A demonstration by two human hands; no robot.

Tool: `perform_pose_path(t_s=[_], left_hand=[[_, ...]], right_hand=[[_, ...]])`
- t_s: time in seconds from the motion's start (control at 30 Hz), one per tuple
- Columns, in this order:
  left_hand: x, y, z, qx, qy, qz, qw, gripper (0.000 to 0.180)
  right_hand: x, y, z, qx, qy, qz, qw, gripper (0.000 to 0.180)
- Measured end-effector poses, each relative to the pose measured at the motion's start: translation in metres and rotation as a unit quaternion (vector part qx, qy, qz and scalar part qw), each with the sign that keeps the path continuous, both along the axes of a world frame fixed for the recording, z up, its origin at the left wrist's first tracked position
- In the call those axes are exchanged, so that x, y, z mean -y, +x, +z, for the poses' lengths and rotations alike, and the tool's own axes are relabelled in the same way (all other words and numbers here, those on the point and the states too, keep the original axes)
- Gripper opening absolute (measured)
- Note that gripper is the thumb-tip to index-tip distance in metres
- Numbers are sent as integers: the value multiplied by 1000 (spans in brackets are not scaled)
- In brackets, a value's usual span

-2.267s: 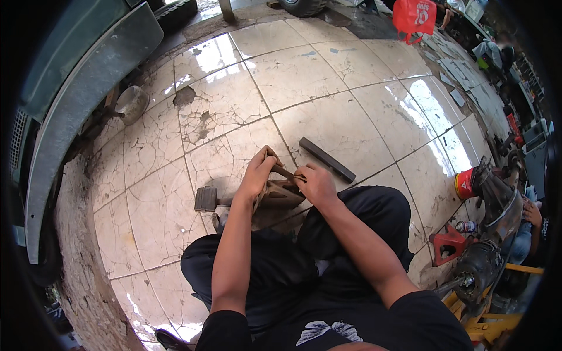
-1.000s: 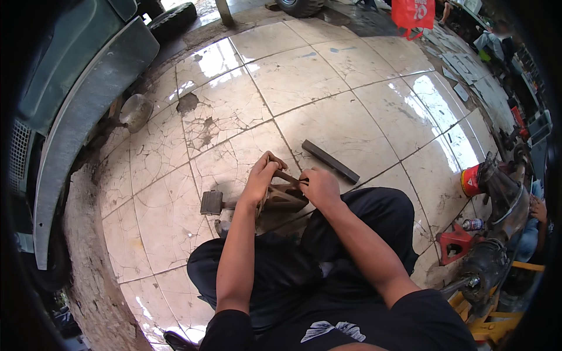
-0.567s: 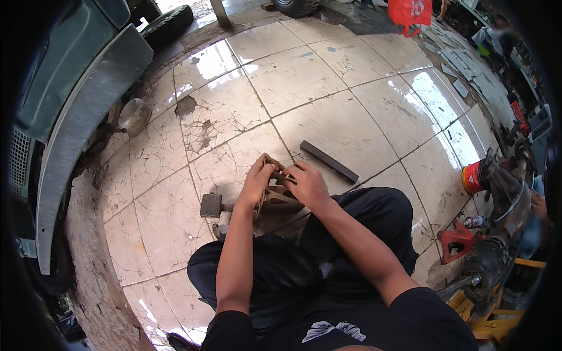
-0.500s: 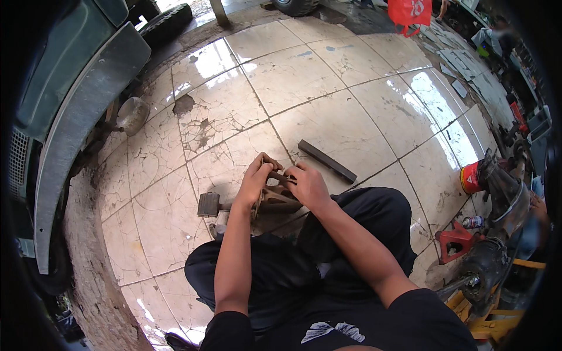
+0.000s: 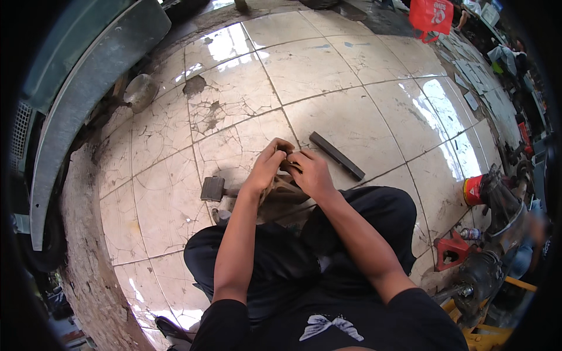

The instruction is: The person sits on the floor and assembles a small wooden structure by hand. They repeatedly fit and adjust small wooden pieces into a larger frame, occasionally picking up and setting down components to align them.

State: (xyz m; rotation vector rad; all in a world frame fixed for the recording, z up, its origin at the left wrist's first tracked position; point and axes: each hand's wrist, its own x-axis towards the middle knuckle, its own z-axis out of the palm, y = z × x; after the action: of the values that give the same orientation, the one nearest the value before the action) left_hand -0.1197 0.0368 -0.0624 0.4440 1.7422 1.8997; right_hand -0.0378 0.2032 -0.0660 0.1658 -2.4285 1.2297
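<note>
Both of my hands meet in front of my knees, over a brown, rusty-looking metal part [image 5: 285, 193]. My left hand [image 5: 271, 165] is curled, its fingers closed around a small dark piece whose kind I cannot make out. Against it, my right hand [image 5: 313, 175] pinches with thumb and fingers; what lies between them is mostly hidden. Left of the metal part, a hammer's blocky dark head [image 5: 212, 188] rests on the floor, its handle running toward my left wrist. A dark, straight metal bar [image 5: 336, 156] lies on the tiles beyond my right hand.
Cracked tiles [image 5: 328, 117] form the floor. A vehicle's grey metal fender [image 5: 93, 99] curves along the left. At right are a red tin [image 5: 473, 190], a red jack stand [image 5: 449, 250], a spray can [image 5: 470, 234] and a greasy axle assembly [image 5: 483, 275]. Another person is partly visible there.
The view has shifted slightly. My hands have drawn closer together and risen a little; the dark piece that showed between them is now mostly covered by fingers. Hammer and bar stay put.
</note>
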Motion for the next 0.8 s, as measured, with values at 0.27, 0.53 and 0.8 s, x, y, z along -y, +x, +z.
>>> perform_pose_path(t_s=[0.27,0.53,0.8], left_hand=[[1,-6,1,-23,-101,13,995,16],[-1,-7,1,-54,-89,20,994,16],[-2,-8,-11,-39,-57,11,998,18]], right_hand=[[-24,19,-25,104,43,-54,992,17],[5,-5,1,-17,41,-40,998,15],[-14,6,-5,13,39,-51,998,21]])
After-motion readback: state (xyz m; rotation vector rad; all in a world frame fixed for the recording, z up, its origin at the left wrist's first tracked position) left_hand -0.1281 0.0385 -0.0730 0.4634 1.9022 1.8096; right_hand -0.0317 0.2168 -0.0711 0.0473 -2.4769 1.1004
